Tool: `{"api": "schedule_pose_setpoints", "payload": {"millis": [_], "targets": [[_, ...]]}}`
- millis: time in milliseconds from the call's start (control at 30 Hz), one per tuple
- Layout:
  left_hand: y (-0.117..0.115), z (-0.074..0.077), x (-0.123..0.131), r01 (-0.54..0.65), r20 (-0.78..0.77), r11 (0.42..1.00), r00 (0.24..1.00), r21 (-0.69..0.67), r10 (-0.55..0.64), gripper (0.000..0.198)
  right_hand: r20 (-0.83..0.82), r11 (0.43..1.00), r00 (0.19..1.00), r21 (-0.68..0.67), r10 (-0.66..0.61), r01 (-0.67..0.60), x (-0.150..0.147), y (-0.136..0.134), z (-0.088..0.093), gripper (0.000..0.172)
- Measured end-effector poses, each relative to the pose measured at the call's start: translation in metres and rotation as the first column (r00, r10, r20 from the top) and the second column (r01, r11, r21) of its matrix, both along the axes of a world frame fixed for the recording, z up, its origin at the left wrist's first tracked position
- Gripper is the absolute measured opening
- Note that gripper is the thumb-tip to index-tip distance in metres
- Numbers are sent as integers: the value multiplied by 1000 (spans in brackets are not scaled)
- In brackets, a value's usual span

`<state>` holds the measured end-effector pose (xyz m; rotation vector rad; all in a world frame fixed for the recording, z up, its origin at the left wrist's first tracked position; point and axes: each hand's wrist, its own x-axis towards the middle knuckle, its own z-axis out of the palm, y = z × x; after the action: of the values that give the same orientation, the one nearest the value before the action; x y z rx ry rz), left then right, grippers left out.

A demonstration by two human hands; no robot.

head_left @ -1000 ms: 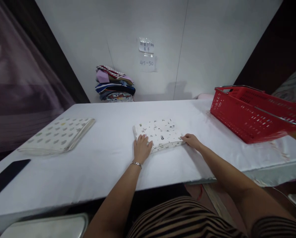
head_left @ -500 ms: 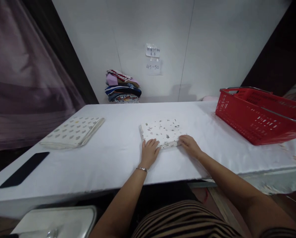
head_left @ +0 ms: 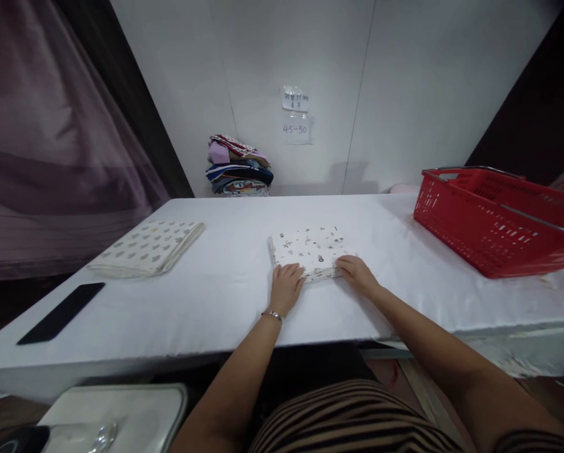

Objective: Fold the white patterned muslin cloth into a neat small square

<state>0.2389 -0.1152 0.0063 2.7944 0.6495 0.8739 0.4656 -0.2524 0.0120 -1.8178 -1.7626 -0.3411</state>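
A folded white cloth (head_left: 310, 248) with small dark prints lies on the white table, its layered edge facing me. My left hand (head_left: 287, 288) rests at its near left corner, fingers stretched out and touching the cloth. At the near right corner, my right hand (head_left: 355, 274) has its fingers on top of the edge and closed about it; the thumb is partly hidden. A second folded cloth (head_left: 145, 250), white with grey heart-like spots, is farther left, apart from both hands.
A red plastic basket (head_left: 485, 233) with metal handles stands at the right. On the left lies a flat dark rectangular piece (head_left: 62, 313). Folded fabrics (head_left: 239, 168) are stacked by the wall, near paper labels (head_left: 295, 129). A pale-topped object (head_left: 121, 409) sits below the table's front edge.
The right hand has slid slightly left along the cloth's near edge. The left hand stays at its corner. The view has shifted slightly, and more of the pale-topped object shows.
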Motion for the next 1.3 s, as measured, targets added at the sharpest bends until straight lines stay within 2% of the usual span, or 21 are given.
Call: {"api": "schedule_pose_setpoints", "payload": {"millis": [133,367,633,767,967,1133,1300], "targets": [[0,2,-1,-6,21,1000,1000,-6,6,22,-30,998,1000,-60,11,-12,-4,6,0,29],[2,1,0,-15,21,998,1000,-61,16,18,-135,986,989,-164,-51,29,0,11,2,26],[3,0,1,-10,35,998,999,-69,13,18,-79,971,991,-224,-107,87,-1,5,-1,28],[3,-1,1,-10,48,997,999,-78,14,18,-50,966,997,-256,-55,40,1,3,1,28],[2,2,0,-7,40,995,999,-97,11,20,-10,972,1000,-237,-2,0,5,11,3,28],[2,3,0,-8,30,993,999,-117,12,21,-129,982,990,-186,-64,39,2,9,5,27],[1,3,0,-1,36,991,999,-132,5,22,-133,990,991,-139,-28,9,-1,3,3,27]]}}
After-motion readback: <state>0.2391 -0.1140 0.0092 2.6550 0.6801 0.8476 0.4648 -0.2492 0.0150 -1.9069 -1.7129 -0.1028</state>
